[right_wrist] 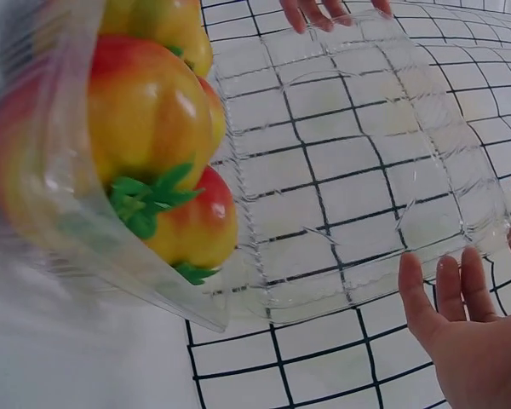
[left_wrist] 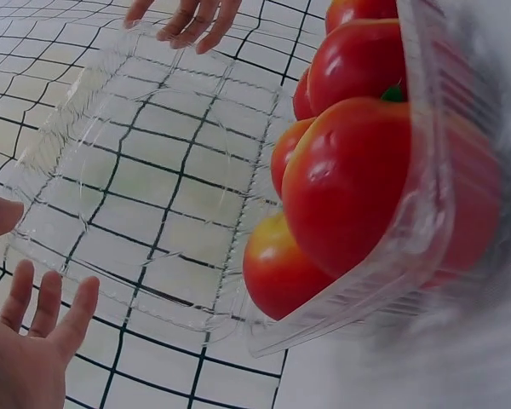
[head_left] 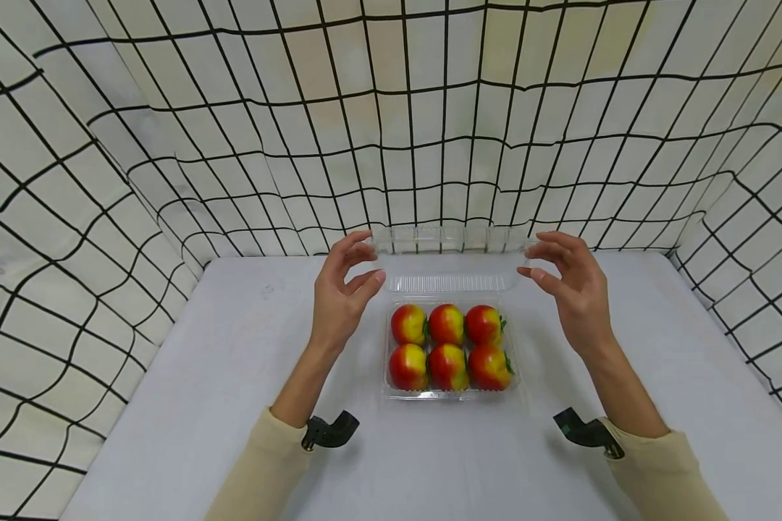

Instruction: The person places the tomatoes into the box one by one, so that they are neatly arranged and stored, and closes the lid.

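A clear plastic clamshell box sits mid-table, holding several red-and-yellow fruits with green leafy tops, set in two rows. Its transparent lid is raised at the far side, tilted back toward the netting. My left hand is at the lid's left side, fingers loosely bent and thumb apart from them. On the opposite side is my right hand, with a similar gap between thumb and fingers. In the right wrist view, fingertips lie at the lid's edge; whether they touch it is hard to tell.
Black grid netting over white sheeting rises behind the white table and along both sides. A black wrist camera mount is on the left wrist, and another mount is on the right.
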Motion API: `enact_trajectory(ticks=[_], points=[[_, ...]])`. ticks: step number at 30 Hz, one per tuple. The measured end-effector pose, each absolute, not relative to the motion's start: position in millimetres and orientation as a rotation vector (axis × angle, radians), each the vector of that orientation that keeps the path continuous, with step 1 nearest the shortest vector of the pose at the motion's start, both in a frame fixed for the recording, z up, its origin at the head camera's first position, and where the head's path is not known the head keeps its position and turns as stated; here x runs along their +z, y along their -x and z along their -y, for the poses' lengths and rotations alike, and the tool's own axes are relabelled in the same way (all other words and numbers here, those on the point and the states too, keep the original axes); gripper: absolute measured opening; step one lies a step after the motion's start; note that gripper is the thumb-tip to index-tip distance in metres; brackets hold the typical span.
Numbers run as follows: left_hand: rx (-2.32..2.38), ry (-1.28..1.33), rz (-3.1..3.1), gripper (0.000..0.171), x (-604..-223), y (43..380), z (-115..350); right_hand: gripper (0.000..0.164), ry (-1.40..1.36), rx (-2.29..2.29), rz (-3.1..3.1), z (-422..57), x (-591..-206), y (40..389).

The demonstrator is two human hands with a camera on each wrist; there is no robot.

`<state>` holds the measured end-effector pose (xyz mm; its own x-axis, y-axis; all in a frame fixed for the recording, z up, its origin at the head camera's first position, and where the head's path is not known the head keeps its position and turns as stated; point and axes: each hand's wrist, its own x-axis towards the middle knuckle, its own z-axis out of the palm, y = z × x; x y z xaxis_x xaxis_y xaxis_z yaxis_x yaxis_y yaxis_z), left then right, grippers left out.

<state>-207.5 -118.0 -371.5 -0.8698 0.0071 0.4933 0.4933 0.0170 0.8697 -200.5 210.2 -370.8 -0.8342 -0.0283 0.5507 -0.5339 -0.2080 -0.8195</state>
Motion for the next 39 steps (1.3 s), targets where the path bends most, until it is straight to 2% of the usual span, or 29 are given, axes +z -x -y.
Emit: enact_trajectory(ticks=[13,24,32,39], points=[[-1.961,0.527,1.892,0.037,-380,203,120,0.028,-0.735,2.137,1.651,-208,-384,197],[-1.982,0.503,1.960,0.016,-392,194,125,0.011,-0.595,2.057,1.862,-211,-397,187],[-2.006,0.510,2.022,0.016,-409,186,130,0.009,-0.568,1.971,1.999,-216,-403,181],[-1.958,0.529,2.130,0.019,-415,183,135,0.016,-0.574,1.903,2.118,-221,-408,180]])
